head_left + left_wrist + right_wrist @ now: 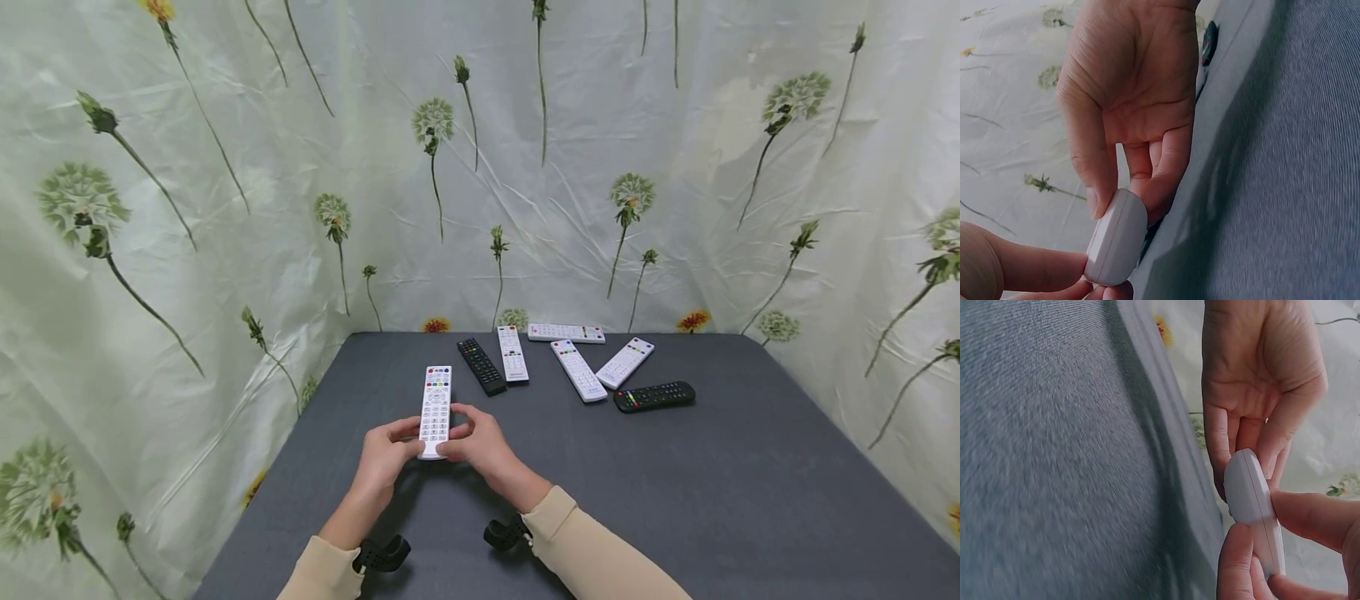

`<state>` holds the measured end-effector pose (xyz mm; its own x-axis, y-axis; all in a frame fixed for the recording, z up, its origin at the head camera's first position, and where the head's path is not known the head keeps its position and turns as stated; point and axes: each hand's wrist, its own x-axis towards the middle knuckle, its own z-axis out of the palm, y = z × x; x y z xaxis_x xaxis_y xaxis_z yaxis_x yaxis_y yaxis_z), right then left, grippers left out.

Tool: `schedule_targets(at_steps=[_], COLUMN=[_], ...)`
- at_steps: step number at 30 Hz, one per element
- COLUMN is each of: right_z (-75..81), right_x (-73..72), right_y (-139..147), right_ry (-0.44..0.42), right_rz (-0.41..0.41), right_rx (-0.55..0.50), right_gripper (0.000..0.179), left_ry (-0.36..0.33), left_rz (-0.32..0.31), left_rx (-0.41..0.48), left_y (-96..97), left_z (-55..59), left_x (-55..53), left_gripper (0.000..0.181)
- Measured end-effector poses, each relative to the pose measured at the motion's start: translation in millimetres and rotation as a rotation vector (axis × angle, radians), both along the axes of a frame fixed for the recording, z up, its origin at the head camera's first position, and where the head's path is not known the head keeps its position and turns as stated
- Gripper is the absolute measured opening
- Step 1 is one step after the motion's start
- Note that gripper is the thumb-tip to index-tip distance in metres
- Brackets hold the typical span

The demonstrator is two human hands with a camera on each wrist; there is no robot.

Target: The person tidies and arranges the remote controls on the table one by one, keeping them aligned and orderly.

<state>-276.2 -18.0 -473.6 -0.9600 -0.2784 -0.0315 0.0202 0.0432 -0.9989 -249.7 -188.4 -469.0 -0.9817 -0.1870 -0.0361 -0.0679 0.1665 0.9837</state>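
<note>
Both hands hold a white remote control [435, 412] by its lower end, its button face turned up. My left hand [386, 454] pinches the left edge, thumb on the near corner and fingers along the side. On the opposite edge, my right hand [483, 446] grips it the same way. In the left wrist view the remote's rounded white end [1119, 240] shows between the two hands, raised over the dark cloth. The right wrist view has the white casing [1250, 494] with a thin seam along its side, pinched from both ends.
Farther back on the dark grey table [712, 500] lie a black remote [482, 367], a white one [512, 354] beside it, several more white remotes [578, 371] and another black remote [654, 397]. A flowered curtain [480, 192] surrounds the table's back and sides.
</note>
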Motion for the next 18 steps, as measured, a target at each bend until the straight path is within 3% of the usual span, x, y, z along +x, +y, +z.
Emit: schedule_targets(at_steps=[11,18], right_z=[-13.5,-18.2], right_x=[0.4,0.5], right_y=[-23,-37], right_ry=[-0.003,0.042], right_rz=[-0.015,-0.031], right_rx=[0.021,0.054], right_gripper=[0.073,0.074], left_ry=[-0.011,-0.024], left_rz=[0.032,0.071], left_rx=[-0.063,-0.082], left_y=[-14.9,-22.1], left_z=[-11.2,-17.8], left_x=[-1.2,-0.3], left_gripper=[0.044,0.044])
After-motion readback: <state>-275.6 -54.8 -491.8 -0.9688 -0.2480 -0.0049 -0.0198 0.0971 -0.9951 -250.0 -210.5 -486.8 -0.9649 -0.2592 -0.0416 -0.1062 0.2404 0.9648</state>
